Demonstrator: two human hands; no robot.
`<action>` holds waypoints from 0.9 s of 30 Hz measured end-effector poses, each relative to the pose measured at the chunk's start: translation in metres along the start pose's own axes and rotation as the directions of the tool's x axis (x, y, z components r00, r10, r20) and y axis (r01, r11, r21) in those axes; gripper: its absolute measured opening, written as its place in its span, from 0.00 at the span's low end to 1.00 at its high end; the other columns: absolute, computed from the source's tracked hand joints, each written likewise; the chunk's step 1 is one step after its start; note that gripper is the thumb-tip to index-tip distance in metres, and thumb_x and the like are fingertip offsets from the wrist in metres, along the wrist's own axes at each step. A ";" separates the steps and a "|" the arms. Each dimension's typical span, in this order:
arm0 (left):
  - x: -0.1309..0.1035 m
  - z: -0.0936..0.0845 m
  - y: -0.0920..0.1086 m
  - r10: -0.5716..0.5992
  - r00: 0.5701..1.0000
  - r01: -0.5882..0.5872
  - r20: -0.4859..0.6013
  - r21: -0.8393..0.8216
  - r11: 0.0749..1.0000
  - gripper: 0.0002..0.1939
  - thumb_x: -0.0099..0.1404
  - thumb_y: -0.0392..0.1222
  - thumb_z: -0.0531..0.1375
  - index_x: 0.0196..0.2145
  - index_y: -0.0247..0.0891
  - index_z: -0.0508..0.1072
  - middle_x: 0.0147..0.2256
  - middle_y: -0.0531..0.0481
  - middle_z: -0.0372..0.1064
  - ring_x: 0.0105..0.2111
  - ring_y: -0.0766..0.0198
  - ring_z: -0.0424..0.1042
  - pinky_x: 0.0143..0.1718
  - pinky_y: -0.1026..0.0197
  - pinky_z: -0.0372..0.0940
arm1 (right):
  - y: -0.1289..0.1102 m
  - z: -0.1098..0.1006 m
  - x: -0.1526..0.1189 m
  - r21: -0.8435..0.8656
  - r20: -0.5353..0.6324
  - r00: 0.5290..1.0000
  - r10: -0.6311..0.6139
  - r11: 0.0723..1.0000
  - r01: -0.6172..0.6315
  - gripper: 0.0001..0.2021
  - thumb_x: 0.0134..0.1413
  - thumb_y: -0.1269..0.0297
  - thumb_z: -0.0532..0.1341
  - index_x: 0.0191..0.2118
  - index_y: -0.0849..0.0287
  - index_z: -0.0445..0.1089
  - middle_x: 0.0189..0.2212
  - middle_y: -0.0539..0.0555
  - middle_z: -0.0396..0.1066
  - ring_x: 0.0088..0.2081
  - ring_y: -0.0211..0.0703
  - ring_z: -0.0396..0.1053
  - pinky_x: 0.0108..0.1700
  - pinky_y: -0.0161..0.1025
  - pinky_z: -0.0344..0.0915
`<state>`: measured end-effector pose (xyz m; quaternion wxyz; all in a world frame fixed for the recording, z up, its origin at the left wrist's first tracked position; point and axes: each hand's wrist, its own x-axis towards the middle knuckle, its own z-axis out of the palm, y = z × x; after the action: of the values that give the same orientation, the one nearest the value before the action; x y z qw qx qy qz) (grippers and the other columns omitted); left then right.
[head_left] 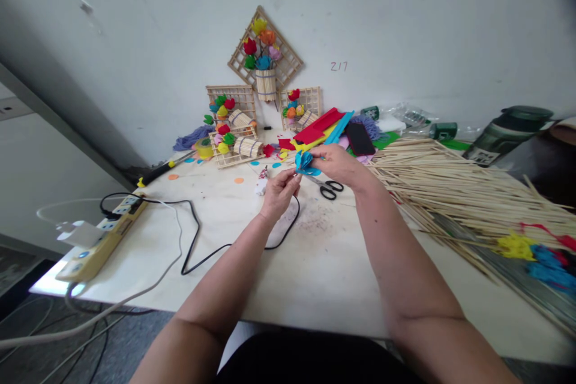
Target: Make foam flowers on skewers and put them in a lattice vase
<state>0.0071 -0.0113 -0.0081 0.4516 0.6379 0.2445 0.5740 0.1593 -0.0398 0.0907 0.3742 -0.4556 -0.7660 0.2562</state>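
Note:
Over the middle of the table I hold a blue paper flower (304, 160) between both hands. My left hand (279, 191) is closed in a pinch at its lower left side. From the right, my right hand (336, 164) has its fingers closed on the petals. Whether the flower has a stem is hidden by my fingers. Black-handled scissors (330, 189) lie just below my right hand. Left of the flower, a glue gun (261, 180) appears to rest beside my left hand, partly covered. Red crepe paper (320, 126) and other coloured sheets lie behind my hands.
Bamboo sticks (432, 174) spread over the right side, near a green bottle (508, 132). A power strip (103, 240) with cables sits at the left edge; a black cord (198, 234) crosses the table. Flower-decorated lattice frames (288, 66) stand by the wall. A phone (360, 139) lies behind.

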 end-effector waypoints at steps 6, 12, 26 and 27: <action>-0.001 0.001 0.004 -0.021 1.000 0.021 -0.003 0.008 1.000 0.16 0.57 0.50 0.59 0.36 0.33 0.71 0.15 0.58 0.57 0.15 0.75 0.57 0.18 0.70 0.53 | 0.001 0.001 0.001 0.036 0.052 0.998 0.034 0.999 -0.035 0.09 0.46 0.65 0.52 0.20 0.61 0.62 0.19 0.46 0.55 0.24 0.33 0.50 0.28 0.34 0.49; -0.001 0.000 0.005 0.039 0.999 -0.039 0.004 0.082 0.996 0.14 0.57 0.49 0.59 0.33 0.34 0.73 0.15 0.58 0.56 0.15 0.75 0.56 0.18 0.69 0.54 | 0.000 0.004 0.005 -0.098 -0.056 0.998 0.027 0.995 -0.032 0.08 0.41 0.69 0.52 0.15 0.61 0.56 0.16 0.45 0.51 0.23 0.32 0.49 0.26 0.34 0.44; -0.003 0.000 0.004 0.086 0.996 -0.086 0.008 0.093 0.992 0.12 0.56 0.48 0.61 0.30 0.35 0.75 0.16 0.57 0.56 0.16 0.74 0.54 0.18 0.67 0.53 | 0.007 0.005 0.008 -0.249 -0.093 0.993 -0.072 0.967 0.047 0.08 0.37 0.72 0.52 0.14 0.60 0.55 0.15 0.46 0.54 0.22 0.32 0.50 0.26 0.35 0.44; -0.003 0.001 0.004 0.076 0.997 -0.076 0.001 0.086 0.993 0.12 0.56 0.48 0.61 0.30 0.35 0.75 0.16 0.57 0.56 0.16 0.74 0.54 0.18 0.68 0.53 | 0.008 0.006 0.008 -0.241 -0.101 0.993 -0.061 0.970 0.035 0.08 0.37 0.73 0.52 0.14 0.60 0.54 0.15 0.46 0.53 0.22 0.32 0.50 0.26 0.35 0.44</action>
<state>0.0066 -0.0157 -0.0061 0.4012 0.6647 0.2451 0.5806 0.1561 -0.0293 0.0846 0.3637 -0.4917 -0.7807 0.1282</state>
